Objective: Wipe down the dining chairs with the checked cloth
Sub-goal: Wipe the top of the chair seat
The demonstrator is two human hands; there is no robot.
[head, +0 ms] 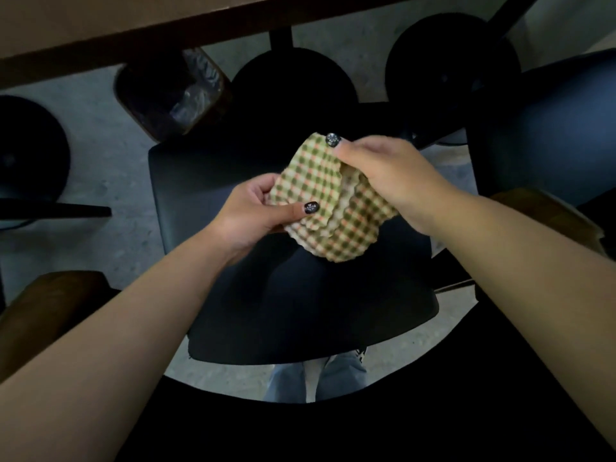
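Left hand (248, 216) and right hand (383, 176) grip checked cloth (328, 208) above dark chair (206, 181).

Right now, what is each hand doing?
Left hand: pinching the left edge of the checked cloth.
Right hand: gripping the cloth's upper right part, above the chair seat.

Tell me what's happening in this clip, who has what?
A person stands over a dark dining chair and holds the checked cloth in both hands above its seat. The left hand pinches one edge with thumb and fingers, while the right hand grips the opposite side, as if folding or rearranging it. The cloth is not touching the seat. A table edge runs across the top, with a lined waste bin and round stool bases on the floor beyond the chair.
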